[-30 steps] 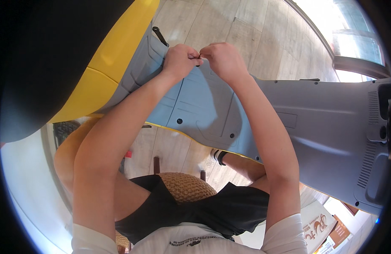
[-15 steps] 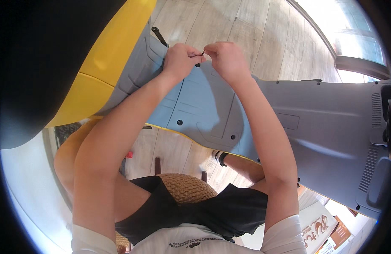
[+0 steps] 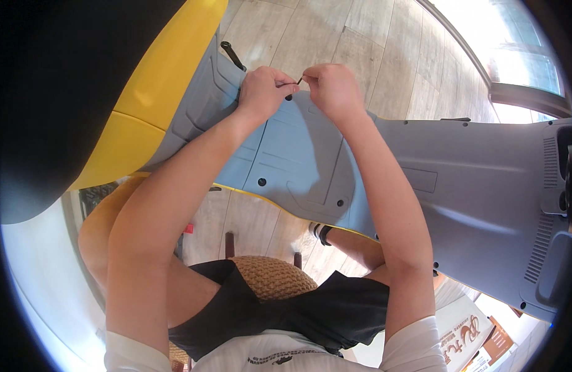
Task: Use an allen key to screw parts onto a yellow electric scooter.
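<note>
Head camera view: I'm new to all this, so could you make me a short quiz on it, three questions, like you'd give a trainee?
1. Multiple choice: What shows between the fingertips of the left hand and the right hand?
A) A white cup
B) A small, thin dark piece
C) A red ball

2. True or false: The large, curved yellow panel is in the left half of the picture.

3. Short answer: Which hand is nearer the angled, round-ended black bar near the top of the picture?

Key: 1. B. 2. True. 3. The left hand.
</note>
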Demonstrator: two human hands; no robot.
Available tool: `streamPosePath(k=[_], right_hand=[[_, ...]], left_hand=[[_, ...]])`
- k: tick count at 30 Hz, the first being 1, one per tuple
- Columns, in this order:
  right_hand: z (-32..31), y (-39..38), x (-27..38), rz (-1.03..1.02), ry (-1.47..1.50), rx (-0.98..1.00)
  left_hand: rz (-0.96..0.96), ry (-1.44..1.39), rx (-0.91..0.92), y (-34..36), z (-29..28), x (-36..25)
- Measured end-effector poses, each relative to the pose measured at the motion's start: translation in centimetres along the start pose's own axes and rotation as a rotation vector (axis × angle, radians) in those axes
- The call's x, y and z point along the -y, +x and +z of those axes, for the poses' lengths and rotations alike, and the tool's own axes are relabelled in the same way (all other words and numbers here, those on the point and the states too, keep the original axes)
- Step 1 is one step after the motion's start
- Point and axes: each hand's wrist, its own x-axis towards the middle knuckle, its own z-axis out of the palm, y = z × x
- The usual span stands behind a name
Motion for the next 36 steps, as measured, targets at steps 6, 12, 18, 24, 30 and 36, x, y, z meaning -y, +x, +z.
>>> streamPosePath(k=[6,12,18,24,30,36], right_hand=[[-0.2,-0.1,0.1,0.023,-0.041,0.027],[-1.2,-0.1,0.8,-0.148,-0.029,0.12],[-0.1,-0.9,1.9,-0.025,0.128,-0.049],[0.5,-0.5,2.5,0.316,0.31,0.026],[-0.2,-0.2,2.3,-0.175,0.009,0.084],[1.0,-0.8,1.4,-0.039,0.401,0.044]], left_hand=[[0.035,-0.009,-0.022,0.1,0.4,0.4],[0.101,0.032,0.019,-0.3,0.1,0.8],[0.134,0.09,-0.013,-0.7,-0.2,0.3],[0.076,0.149,-0.045,-0.5,0.2,-0.3],[0.119,0.129,-0.016,-0.1,0.3,0.8],[0.084,0.151,-0.024,0.0,0.2,0.3]])
